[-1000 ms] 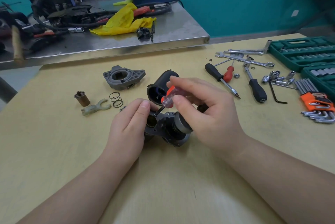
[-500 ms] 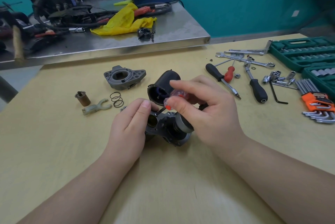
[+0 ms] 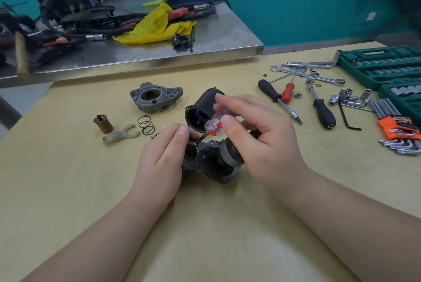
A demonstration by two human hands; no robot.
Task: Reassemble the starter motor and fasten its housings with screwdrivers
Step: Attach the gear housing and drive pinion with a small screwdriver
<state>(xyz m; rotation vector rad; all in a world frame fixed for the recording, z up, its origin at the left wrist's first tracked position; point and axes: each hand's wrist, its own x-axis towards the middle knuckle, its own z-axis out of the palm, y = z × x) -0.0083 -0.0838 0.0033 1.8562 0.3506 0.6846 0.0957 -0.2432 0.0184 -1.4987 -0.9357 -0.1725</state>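
Note:
The dark grey starter motor body (image 3: pixel 211 158) lies at the middle of the yellow table (image 3: pixel 68 190). My left hand (image 3: pixel 161 158) holds its left side, fingers wrapped round the brass-lined opening. My right hand (image 3: pixel 257 135) pinches a small screwdriver (image 3: pixel 213 123) with a clear and red handle; its black shaft tip rests on the top of the motor body. A black cylindrical housing (image 3: pixel 202 108) lies just behind, open end facing me. A grey end housing (image 3: pixel 156 97) sits further back left.
Left of the motor lie a brass plunger (image 3: pixel 103 124), a pale fork lever (image 3: pixel 120 135), a coil spring (image 3: pixel 146 124) and small screws (image 3: pixel 153 136). Screwdrivers (image 3: pixel 278 99), wrenches, sockets, hex keys (image 3: pixel 396 129) and green socket cases (image 3: pixel 382 65) fill the right. A steel bench (image 3: pixel 205 42) stands behind.
My right hand's fingers have turned the small screwdriver handle on the motor body; the handle now shows its clear side. My left hand and the motor have stayed put.

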